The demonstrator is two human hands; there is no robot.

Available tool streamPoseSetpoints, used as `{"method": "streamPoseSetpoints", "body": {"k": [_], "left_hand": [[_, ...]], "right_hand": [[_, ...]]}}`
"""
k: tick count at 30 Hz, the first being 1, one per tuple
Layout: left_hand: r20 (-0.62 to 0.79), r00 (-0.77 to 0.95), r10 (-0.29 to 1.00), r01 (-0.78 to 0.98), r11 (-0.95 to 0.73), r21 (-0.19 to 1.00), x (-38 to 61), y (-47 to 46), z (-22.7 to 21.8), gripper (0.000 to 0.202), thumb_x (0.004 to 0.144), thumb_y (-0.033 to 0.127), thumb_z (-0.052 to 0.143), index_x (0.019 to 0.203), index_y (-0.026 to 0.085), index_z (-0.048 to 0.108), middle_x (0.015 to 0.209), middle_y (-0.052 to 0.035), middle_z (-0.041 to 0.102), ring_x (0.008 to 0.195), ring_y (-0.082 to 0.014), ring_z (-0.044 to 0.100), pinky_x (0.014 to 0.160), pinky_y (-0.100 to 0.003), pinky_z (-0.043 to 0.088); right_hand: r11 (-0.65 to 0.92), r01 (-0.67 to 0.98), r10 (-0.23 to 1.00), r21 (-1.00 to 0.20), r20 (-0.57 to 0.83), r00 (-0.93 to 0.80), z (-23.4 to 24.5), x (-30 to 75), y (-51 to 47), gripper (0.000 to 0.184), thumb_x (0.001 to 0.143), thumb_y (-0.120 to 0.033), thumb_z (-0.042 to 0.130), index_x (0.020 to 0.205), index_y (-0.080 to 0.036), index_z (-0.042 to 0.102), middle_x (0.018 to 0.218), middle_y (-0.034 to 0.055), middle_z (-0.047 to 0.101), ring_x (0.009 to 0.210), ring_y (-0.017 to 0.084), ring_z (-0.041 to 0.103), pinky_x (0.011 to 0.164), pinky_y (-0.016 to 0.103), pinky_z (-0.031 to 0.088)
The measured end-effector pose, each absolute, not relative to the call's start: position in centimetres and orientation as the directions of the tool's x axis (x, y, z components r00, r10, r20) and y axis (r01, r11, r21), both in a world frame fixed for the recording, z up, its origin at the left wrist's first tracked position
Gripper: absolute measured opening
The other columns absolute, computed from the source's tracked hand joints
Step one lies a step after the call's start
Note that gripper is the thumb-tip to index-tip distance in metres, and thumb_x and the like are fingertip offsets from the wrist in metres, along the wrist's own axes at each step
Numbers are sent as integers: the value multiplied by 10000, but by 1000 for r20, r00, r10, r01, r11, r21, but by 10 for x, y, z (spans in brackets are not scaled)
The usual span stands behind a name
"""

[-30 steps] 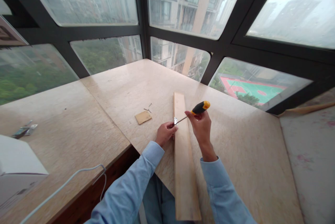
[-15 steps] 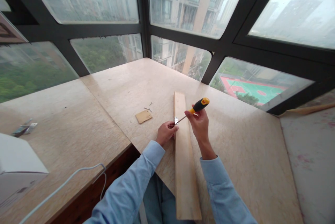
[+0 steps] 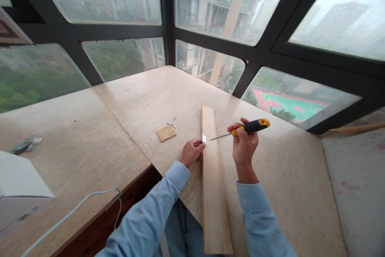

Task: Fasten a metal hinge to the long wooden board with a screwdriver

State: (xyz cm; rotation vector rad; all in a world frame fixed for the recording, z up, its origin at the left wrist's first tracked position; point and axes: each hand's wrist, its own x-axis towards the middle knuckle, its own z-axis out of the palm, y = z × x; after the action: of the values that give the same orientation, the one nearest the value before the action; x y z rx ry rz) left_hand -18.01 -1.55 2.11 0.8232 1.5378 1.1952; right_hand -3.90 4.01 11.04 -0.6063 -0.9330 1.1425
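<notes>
A long pale wooden board (image 3: 215, 197) lies lengthwise in front of me, its near end jutting over the table edge. At its left edge sits a small silver hinge (image 3: 203, 138), pinched by the fingers of my left hand (image 3: 191, 152). My right hand (image 3: 245, 146) grips a screwdriver (image 3: 254, 126) with a black and yellow handle. The shaft points left, its tip over the board and apart from the hinge. Left of the board lie a small tan piece (image 3: 166, 133) and several screws (image 3: 171, 124).
The marble-patterned tabletop (image 3: 144, 100) reaches to the windows. On the left are a white box (image 3: 22, 181), a pale cable (image 3: 87, 197) and metal hardware pieces (image 3: 27, 145). A floral-patterned surface (image 3: 355, 177) borders the right side.
The screwdriver has drawn back to the right, its tip leaving the hinge, and its shaft is now nearly level. My left hand stays at the hinge.
</notes>
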Motion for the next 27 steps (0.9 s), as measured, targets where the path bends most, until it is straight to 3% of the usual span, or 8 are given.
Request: {"method": "streamPoseSetpoints", "body": {"k": [3, 6, 9, 12, 19, 27], "left_hand": [[-309, -296, 904, -63, 305, 950, -180, -14, 22, 307, 764, 335, 636, 988, 128, 676, 909, -68, 714, 665, -135, 647, 471, -189, 504], [-307, -287, 907, -86, 295, 952, -181, -13, 23, 327, 745, 342, 657, 993, 130, 673, 938, -70, 712, 635, -124, 638, 467, -194, 502], [-288, -256, 923, -119, 265, 957, -182, -14, 23, 337, 721, 316, 681, 998, 124, 670, 962, -81, 709, 653, -129, 642, 475, -197, 505], [-268, -251, 930, -131, 242, 961, -183, -15, 23, 333, 717, 296, 690, 996, 115, 671, 945, -87, 706, 665, -134, 642, 486, -204, 514], [-221, -262, 940, -103, 200, 974, -184, -16, 21, 382, 732, 318, 692, 1059, 119, 673, 938, -85, 692, 707, -154, 648, 488, -214, 526], [-209, -251, 945, -69, 198, 978, -184, -16, 20, 341, 736, 318, 676, 1013, 120, 673, 935, -88, 699, 720, -170, 653, 497, -223, 530]], "right_hand": [[243, -327, 969, -913, 216, 119, 112, -29, 44, 279, 678, -331, 739, 816, -171, 557, 546, -65, 517, 451, 75, 450, 443, 199, 356], [81, 76, 996, -994, 79, -28, 105, -28, 44, 360, 633, -442, 766, 713, -157, 560, 471, -64, 450, 397, 81, 388, 390, 213, 286], [126, 465, 986, -876, 57, -158, 93, -39, 41, 361, 698, -500, 689, 680, -151, 596, 506, -25, 503, 464, 120, 476, 451, 234, 329], [242, 669, 963, -702, 89, -254, 80, -56, 37, 298, 756, -449, 632, 716, -155, 655, 675, 40, 647, 665, 174, 597, 560, 243, 371], [253, 808, 958, -533, 24, -284, 67, -70, 34, 306, 817, -450, 566, 823, -177, 702, 825, 106, 717, 806, 232, 661, 598, 260, 365], [316, 730, 929, -606, 42, -367, 66, -61, 41, 203, 811, -345, 589, 807, -177, 702, 805, 62, 715, 771, 198, 651, 627, 242, 387]]}}
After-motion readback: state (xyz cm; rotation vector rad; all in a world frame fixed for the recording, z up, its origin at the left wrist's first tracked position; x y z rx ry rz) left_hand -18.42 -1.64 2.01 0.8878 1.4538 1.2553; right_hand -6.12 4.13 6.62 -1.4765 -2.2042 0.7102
